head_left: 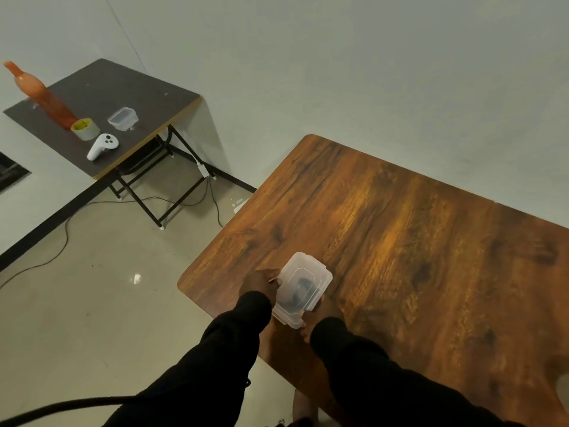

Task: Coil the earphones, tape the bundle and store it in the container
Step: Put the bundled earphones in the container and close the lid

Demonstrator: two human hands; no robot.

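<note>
A small clear plastic container point(303, 288) with its lid on rests near the front left of the wooden table point(400, 241). A dark coiled earphone bundle point(300, 291) shows blurred through the lid. My left hand point(261, 283) grips the container's left side. My right hand point(311, 325) holds its near right corner, mostly hidden under the container and my dark sleeve. A roll of tape point(85, 129) stands on the dark side table point(101, 97) far to the left.
The side table also carries a second clear container point(123, 118), a white controller point(103, 146) and an orange bottle point(43, 97). Cables point(61, 238) run over the tiled floor between the tables. A white wall stands behind.
</note>
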